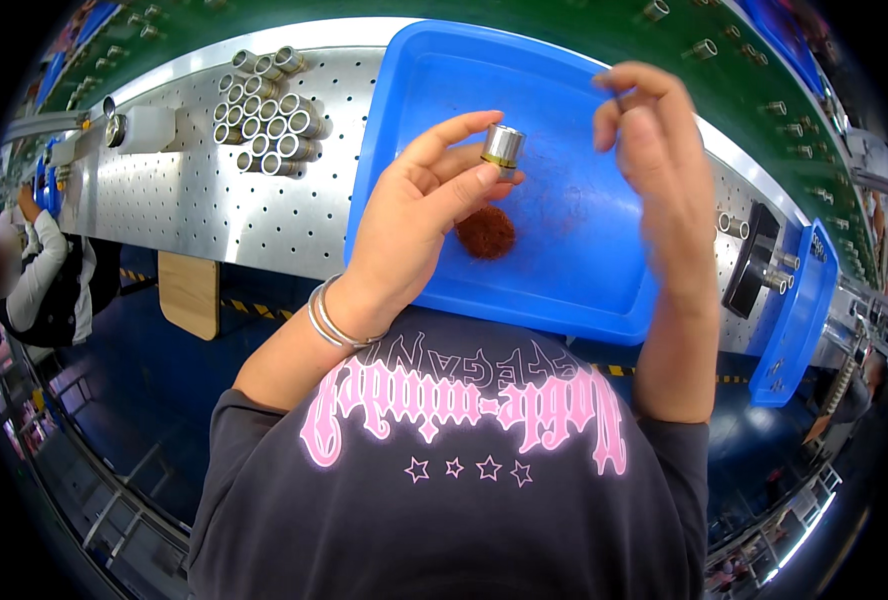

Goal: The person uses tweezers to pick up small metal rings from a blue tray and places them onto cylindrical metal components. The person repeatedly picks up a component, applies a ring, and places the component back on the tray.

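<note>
My left hand is closed on a short shiny metal sleeve, pinched between thumb and fingers and held upright above a blue plastic tray. A yellow-green band runs round the lower part of the sleeve. To the right, my right hand is raised over the tray's right side. Its fingers are bent and apart, somewhat blurred, with nothing visible in them. Below the sleeve, a round reddish-brown clump lies in the tray; I cannot tell what it is made of. Dark specks are scattered across the tray floor.
Left of the tray, several metal sleeves stand grouped on a perforated metal table. Further left are a white block and another person. On the right are a black holder with metal pieces and another blue tray.
</note>
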`<state>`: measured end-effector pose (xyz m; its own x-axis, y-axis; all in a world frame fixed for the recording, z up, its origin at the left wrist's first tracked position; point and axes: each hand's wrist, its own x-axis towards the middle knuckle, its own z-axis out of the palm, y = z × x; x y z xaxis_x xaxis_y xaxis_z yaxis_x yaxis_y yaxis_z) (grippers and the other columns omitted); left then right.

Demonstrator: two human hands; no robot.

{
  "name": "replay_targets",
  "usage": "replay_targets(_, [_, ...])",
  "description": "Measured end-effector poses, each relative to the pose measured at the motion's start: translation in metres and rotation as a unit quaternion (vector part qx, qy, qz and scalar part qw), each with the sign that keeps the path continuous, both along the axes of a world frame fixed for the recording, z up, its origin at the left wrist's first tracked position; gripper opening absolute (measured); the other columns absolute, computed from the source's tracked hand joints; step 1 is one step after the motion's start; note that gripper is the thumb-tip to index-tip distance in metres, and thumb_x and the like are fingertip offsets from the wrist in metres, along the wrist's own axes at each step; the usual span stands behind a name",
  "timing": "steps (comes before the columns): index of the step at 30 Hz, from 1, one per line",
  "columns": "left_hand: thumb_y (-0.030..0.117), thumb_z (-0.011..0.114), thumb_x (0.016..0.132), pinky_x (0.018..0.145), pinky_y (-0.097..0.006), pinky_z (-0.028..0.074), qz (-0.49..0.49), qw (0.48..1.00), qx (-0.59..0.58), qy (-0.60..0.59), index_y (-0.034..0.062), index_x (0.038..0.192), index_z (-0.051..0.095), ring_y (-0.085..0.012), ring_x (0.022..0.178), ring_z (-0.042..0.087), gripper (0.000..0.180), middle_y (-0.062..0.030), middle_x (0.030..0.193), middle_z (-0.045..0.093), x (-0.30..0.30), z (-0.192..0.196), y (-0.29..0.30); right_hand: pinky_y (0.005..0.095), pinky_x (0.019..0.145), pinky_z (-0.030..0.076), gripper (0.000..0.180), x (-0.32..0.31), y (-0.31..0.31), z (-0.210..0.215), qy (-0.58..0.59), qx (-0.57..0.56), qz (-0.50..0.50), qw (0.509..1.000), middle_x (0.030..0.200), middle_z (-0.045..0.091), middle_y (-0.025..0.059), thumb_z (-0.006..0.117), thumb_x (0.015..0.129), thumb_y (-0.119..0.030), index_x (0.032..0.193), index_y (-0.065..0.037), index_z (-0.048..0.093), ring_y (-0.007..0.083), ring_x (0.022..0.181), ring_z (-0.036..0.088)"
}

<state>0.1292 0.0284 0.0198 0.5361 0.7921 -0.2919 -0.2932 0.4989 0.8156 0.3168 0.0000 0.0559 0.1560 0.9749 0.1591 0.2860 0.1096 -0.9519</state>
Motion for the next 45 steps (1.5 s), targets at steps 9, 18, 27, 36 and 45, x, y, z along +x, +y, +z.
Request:
replay_targets(9, [0.008,0.055,0.088,0.090,-0.027,0.046,0.020,1.000,0.007,-0.021,0.0031,0.127,0.042,-0.0161,0.101,0.057,0.042,-0.0108,0.111,0.058,0.001,-0.003,0.001,0.0277,0.061,0.049,0.021,-0.019,-0.020,-0.017,-0.124,-0.023,0.009,0.992,0.082,0.065,0.0098,0.067,0.077,-0.013,0.095,-0.004,0.063,0.0201,0.071,0.063])
replay_targets(18, [0.004,0.061,0.083,0.088,-0.029,0.047,0.027,0.999,0.014,-0.028,-0.0001,0.123,0.047,-0.0172,0.099,0.057,0.042,-0.0135,0.110,0.059,0.001,-0.001,0.000,0.0269,0.060,0.048,0.013,-0.020,-0.020,-0.019,-0.118,-0.021,-0.001,0.993,0.079,0.066,0.0104,0.067,0.077,-0.012,0.086,-0.003,0.066,0.0219,0.069,0.064])
replay_targets(27, [0.004,0.062,0.083,0.087,-0.029,0.047,0.018,0.999,0.014,-0.024,0.0001,0.123,0.047,-0.0174,0.099,0.057,0.043,-0.0136,0.110,0.058,0.002,-0.001,-0.001,0.0271,0.059,0.048,0.012,-0.018,-0.020,-0.017,-0.136,-0.020,0.000,0.990,0.079,0.067,0.0105,0.067,0.077,-0.013,0.084,-0.003,0.067,0.0220,0.068,0.064])
replay_targets(36, [0.007,0.060,0.085,0.087,-0.027,0.045,0.003,1.000,0.010,-0.025,0.0021,0.126,0.044,-0.0146,0.098,0.057,0.044,-0.0092,0.110,0.058,0.000,-0.003,0.000,0.0272,0.048,0.043,0.013,-0.018,-0.026,-0.013,-0.134,-0.042,-0.003,0.990,0.069,0.063,0.0073,0.064,0.079,-0.011,0.090,-0.005,0.063,0.0190,0.057,0.059])
replay_targets(45, [-0.001,0.061,0.081,0.087,-0.025,0.045,0.029,0.999,0.014,-0.037,0.0002,0.121,0.047,-0.0135,0.100,0.056,0.043,-0.0090,0.108,0.059,0.001,-0.003,0.000,0.0279,0.046,0.041,0.020,-0.019,-0.026,-0.028,-0.382,0.220,-0.015,0.897,0.070,0.060,0.0036,0.065,0.067,-0.004,0.087,-0.007,0.063,0.0169,0.053,0.055])
